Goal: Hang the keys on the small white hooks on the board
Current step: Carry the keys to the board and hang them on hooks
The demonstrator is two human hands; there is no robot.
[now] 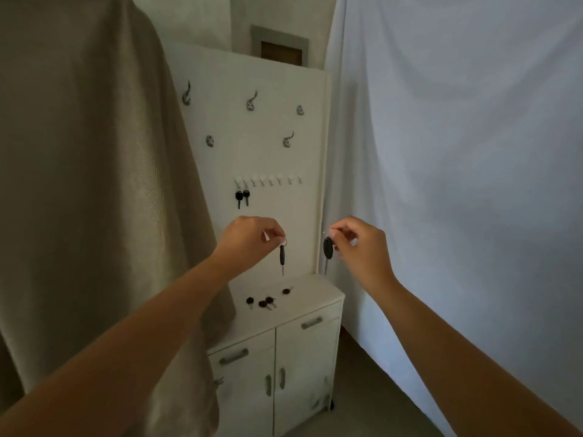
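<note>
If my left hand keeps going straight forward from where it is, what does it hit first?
Probably the bare face of the white board, below the two hung black keys; depth is unclear. The left hand pinches a black key.

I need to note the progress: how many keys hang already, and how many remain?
Done: two keys hang on the leftmost small white hooks of the board. In hand: the left hand pinches one key by its ring, and the right hand holds another key. Left: four keys lie on the cabinet top, and six hooks appear free.
</note>
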